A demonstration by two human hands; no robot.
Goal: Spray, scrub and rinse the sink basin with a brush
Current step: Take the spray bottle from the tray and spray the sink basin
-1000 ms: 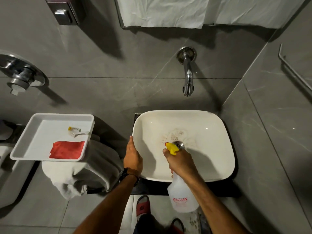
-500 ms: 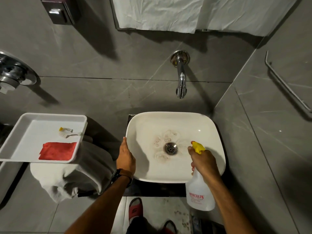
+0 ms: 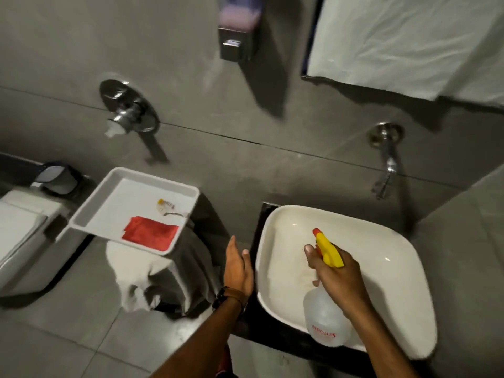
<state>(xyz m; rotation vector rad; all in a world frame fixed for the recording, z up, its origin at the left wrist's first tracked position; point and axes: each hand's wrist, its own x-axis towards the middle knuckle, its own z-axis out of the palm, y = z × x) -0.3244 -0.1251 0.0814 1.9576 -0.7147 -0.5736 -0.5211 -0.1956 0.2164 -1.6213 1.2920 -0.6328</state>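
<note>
Sink basin [image 3: 381, 241], white, at right below wall tap [image 3: 387, 162]. Right hand [image 3: 338, 276] grips spray bottle [image 3: 326, 320] over basin, yellow nozzle up. Left hand [image 3: 238, 268] loose, fingers extended, just beside rim. Brush [image 3: 169, 208], red cloth [image 3: 150, 233] in tray [image 3: 90, 214].

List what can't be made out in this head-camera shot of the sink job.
- Head view: sink basin drain, hidden behind the right hand and spray bottle.
- Brush in the white tray: too small and blurred to show its bristles.
- Soap dispenser: motion-blurred, top cut off by the edge.
</note>
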